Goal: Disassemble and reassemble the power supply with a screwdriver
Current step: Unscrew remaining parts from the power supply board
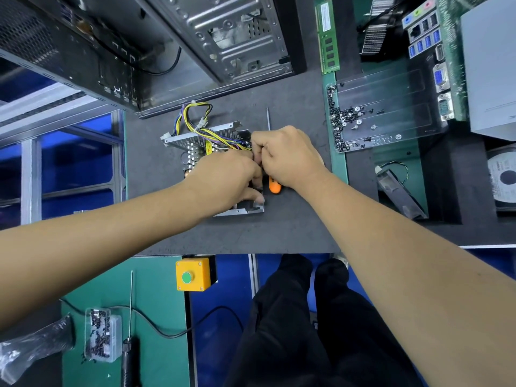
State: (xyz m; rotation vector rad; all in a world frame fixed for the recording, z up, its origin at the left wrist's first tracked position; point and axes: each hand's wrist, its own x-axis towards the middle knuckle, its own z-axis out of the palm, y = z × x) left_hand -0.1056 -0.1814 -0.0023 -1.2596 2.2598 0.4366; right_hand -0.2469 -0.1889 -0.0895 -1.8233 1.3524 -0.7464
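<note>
The opened power supply (192, 141), a metal chassis with perforated walls and a bundle of yellow, purple and black wires (195, 115), lies on the dark mat (279, 230). My left hand (223, 180) covers its near half, fingers curled into the case and thumb on the near metal edge. My right hand (287, 157) meets it at the case's right side, fingers curled and pinching something small that I cannot make out. The orange-handled screwdriver (274, 187) lies on the mat under my right hand, its shaft tip showing beyond the knuckles.
An open computer case (237, 43) stands behind the power supply. A clear tray (391, 101) with several loose screws sits right, beside a RAM stick (328, 37), a motherboard (444, 57) and a fan (399, 191). Near left: a yellow button box (192, 273), a second screwdriver (130, 350), a screw box (102, 335).
</note>
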